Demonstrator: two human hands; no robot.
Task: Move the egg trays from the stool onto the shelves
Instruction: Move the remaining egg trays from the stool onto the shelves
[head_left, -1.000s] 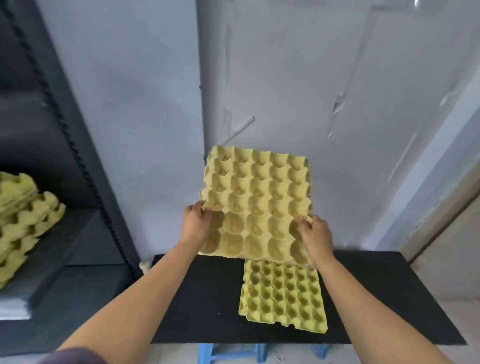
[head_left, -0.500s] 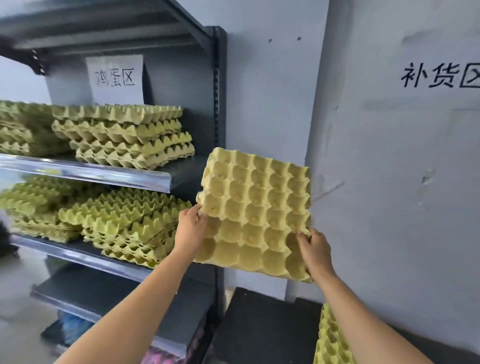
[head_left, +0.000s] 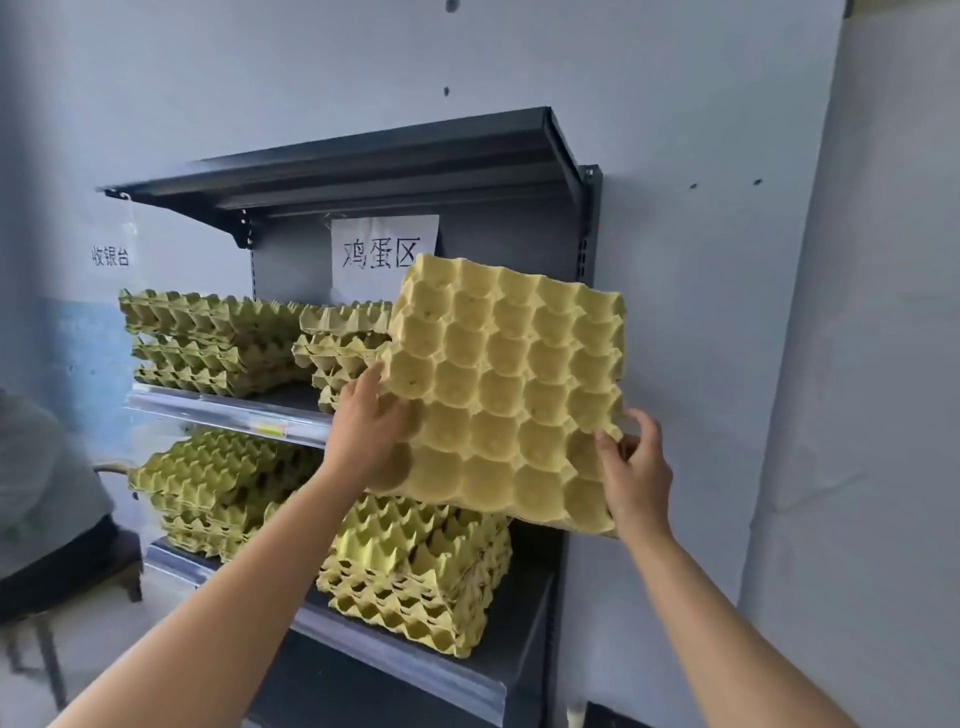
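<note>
view from the head camera, nearest parts first. two bare forearms reached up from the bottom edge of the frame. the left hand (head_left: 363, 431) gripped the left edge of one yellow egg tray (head_left: 498, 395), its fingers curled onto the tray's rim. the right hand (head_left: 636, 478) gripped the tray near its lower right corner, thumb pressed on the near face and the other fingers wrapped behind the edge. i read both hands as grasping the tray, neither one slack. the tray was held in the air, tilted, with its cupped face toward the camera, in front of the right half of the shelves (head_left: 363, 166). from my station i could not tell whether its lower edge touched anything behind it.

behind and below the tray, the lower right stack (head_left: 415, 571) of trays sat on the lower shelf, with the lower left stack (head_left: 218, 493) beside it. on the shelf above, the upper right stack (head_left: 343, 348) was partly hidden by the tray and the left hand, and the upper left stack (head_left: 208, 343) lay next to it. a white paper sign (head_left: 384, 249) with handwritten characters hung on the back panel under the top board, its lower right corner covered by the tray. farthest back stood the pale wall (head_left: 675, 156), with small printed characters (head_left: 110, 256) left of the shelves. a blurred grey shape (head_left: 41, 467) at the left edge was too unclear for me to name.
</note>
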